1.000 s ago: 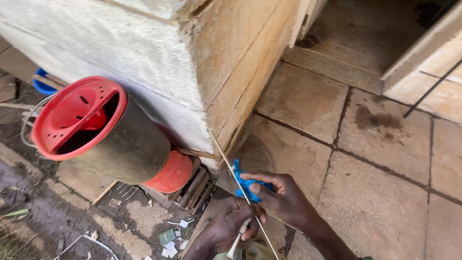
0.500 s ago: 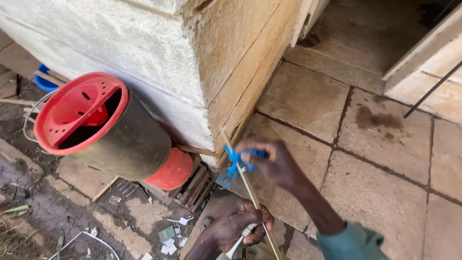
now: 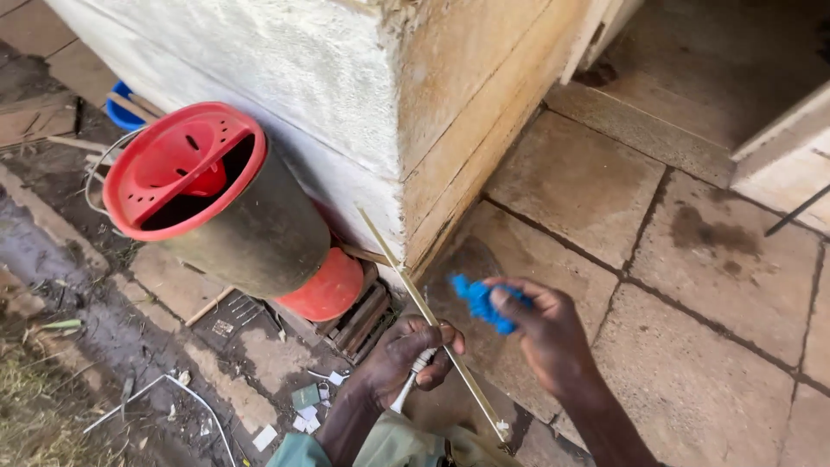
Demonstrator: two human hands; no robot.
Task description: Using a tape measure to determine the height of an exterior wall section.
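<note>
Wall corner (image 3: 380, 104) plastered, stone paving (image 3: 674, 372) beside it. Black bucket (image 3: 251, 225) with red lid (image 3: 177, 164) lay tipped against the wall. Thin stick (image 3: 424, 307) ran diagonally, top end at the wall, bottom end toward the person. Left hand (image 3: 406, 359) was closed around its lower middle. Right hand (image 3: 540, 333), just right of the stick, pinched a blue crumpled piece (image 3: 478, 300).
</note>
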